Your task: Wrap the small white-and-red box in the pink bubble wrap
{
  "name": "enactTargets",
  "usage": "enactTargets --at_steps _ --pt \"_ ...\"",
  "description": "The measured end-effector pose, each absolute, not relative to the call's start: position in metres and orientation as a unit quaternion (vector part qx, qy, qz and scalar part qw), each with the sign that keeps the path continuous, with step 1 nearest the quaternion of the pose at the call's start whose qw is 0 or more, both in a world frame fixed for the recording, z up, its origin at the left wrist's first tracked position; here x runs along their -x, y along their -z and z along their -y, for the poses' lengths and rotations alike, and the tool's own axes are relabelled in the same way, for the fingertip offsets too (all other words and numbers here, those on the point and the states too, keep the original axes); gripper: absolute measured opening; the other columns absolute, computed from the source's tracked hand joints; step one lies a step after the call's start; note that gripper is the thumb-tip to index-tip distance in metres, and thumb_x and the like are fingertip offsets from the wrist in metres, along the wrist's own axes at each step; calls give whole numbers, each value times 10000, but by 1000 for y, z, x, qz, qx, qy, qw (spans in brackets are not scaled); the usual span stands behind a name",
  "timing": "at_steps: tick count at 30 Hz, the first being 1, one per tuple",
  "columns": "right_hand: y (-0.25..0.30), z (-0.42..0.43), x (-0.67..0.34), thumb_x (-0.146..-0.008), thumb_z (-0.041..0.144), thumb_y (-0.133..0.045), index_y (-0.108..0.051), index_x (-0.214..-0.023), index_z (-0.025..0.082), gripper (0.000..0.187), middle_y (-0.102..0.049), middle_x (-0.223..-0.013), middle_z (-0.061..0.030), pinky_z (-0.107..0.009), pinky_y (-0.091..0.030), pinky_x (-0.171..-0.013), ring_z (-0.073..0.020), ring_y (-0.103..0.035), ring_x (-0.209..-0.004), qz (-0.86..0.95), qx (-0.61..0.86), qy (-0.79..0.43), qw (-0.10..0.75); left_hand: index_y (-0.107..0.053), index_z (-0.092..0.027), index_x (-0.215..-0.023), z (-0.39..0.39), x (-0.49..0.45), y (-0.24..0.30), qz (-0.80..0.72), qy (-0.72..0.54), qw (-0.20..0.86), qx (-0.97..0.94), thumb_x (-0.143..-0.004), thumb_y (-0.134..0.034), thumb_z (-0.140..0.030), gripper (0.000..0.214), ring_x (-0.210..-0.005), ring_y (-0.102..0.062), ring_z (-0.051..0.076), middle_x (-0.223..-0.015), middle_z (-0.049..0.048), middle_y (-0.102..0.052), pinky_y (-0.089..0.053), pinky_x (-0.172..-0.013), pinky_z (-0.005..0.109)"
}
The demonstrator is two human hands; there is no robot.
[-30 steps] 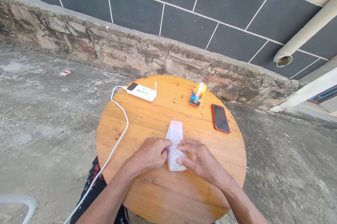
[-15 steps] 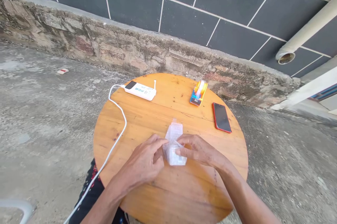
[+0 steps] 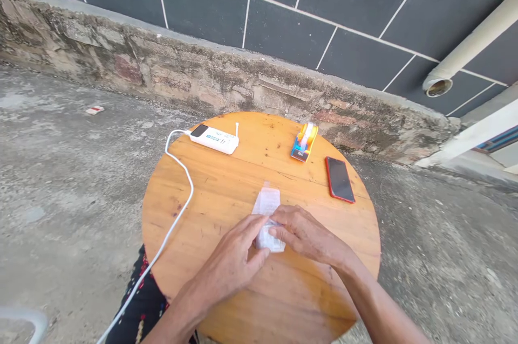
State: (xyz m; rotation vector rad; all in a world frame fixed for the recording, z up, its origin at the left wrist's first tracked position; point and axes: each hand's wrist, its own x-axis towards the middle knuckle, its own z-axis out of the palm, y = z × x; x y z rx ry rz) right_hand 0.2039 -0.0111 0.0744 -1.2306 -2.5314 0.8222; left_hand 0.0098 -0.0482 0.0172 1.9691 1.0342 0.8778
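A small clear plastic packet [image 3: 267, 205] with something white inside lies near the middle of a round wooden table [image 3: 226, 187]. My left hand [image 3: 238, 255] pinches its near end from the left, fingers curled on it. My right hand [image 3: 304, 233] grips the same end from the right, thumb and fingers closed on the plastic. The packet's far end sticks out flat beyond my fingers.
A white power bank [image 3: 215, 139] with a white cable [image 3: 178, 209] sits at the table's far left. An orange and blue tape dispenser [image 3: 304, 142] and a red-edged phone [image 3: 340, 179] lie far right. Rough concrete floor, a stone kerb and a tiled wall surround the table.
Both hands have shifted slightly forward on the packet, folding or rolling its near end so less of it shows. The camera view has drifted a little.
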Motion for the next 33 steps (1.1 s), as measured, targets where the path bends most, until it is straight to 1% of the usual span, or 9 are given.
enactTargets --at_steps 4,6,8,11,14,17,26,29,33 --pt "-79 23 -206 -915 392 -523 -628 -1105 242 264 -664 -1051 -49 -332 -428 -832 -217 -594 -937 863 417 -267 103 -515 -282 -1245 46 -9 -27 -391 -351 388 -757 -804 -527 -90 482 -1130 -545 172 -1232 6 -582 -438 -965 282" --pt "-78 33 -207 -860 418 -604 -533 -1251 260 428 -621 -1188 -58 -370 -405 -894 -243 -560 -1040 865 424 -245 107 -532 -289 -1230 44 -8 -29 -390 -345 403 -753 -802 -521 -82 476 -1090 -561 169 -1204 2 -592 -453 -930 274" --pt "-73 43 -206 -801 402 -677 -469 -1308 252 569 -590 -1246 -71 -404 -380 -924 -265 -533 -1080 865 445 -207 109 -536 -290 -1227 43 -7 -30 -391 -338 414 -749 -793 -523 -76 484 -1075 -564 170 -1194 3 -594 -453 -923 275" --pt "-64 51 -202 -815 297 -662 -521 -1230 223 444 -627 -1164 -74 -405 -373 -908 -260 -541 -1040 856 478 -160 117 -531 -287 -1235 43 -6 -31 -390 -333 422 -748 -794 -535 -89 483 -1106 -546 178 -1213 12 -583 -436 -948 284" --pt "-60 49 -199 -835 259 -638 -564 -1153 219 328 -653 -1105 -64 -381 -375 -903 -239 -558 -1022 856 470 -166 135 -512 -288 -1250 44 -4 -32 -382 -328 424 -753 -756 -579 -82 539 -1149 -519 185 -1248 14 -560 -411 -984 286" --pt "-63 45 -199 -813 285 -674 -580 -1124 231 329 -668 -1075 -42 -364 -380 -903 -222 -580 -1002 852 460 -200 151 -508 -293 -1255 46 -3 -32 -383 -322 435 -749 -747 -593 -83 556 -1128 -528 180 -1237 7 -564 -415 -972 279" --pt "-73 35 -198 -806 350 -683 -651 -1057 248 273 -702 -988 -3 -288 -458 -808 -204 -631 -907 796 445 -370 176 -593 -256 -1193 41 -4 -35 -408 -329 530 -667 -786 -629 -238 409 -927 -606 194 -1072 16 -661 -480 -806 280" --pt "-67 33 -200 -801 354 -681 -642 -1119 252 336 -701 -1038 -24 -315 -464 -833 -227 -629 -948 787 466 -364 174 -617 -257 -1170 37 -3 -41 -412 -320 540 -661 -785 -620 -238 386 -914 -611 194 -1053 7 -678 -475 -809 281" --pt "-56 33 -209 -767 434 -701 -596 -1228 238 512 -652 -1176 -82 -385 -450 -896 -272 -590 -1056 778 518 -320 157 -626 -247 -1161 35 -3 -44 -415 -318 547 -653 -783 -618 -248 378 -913 -614 196 -1054 11 -686 -470 -810 276"
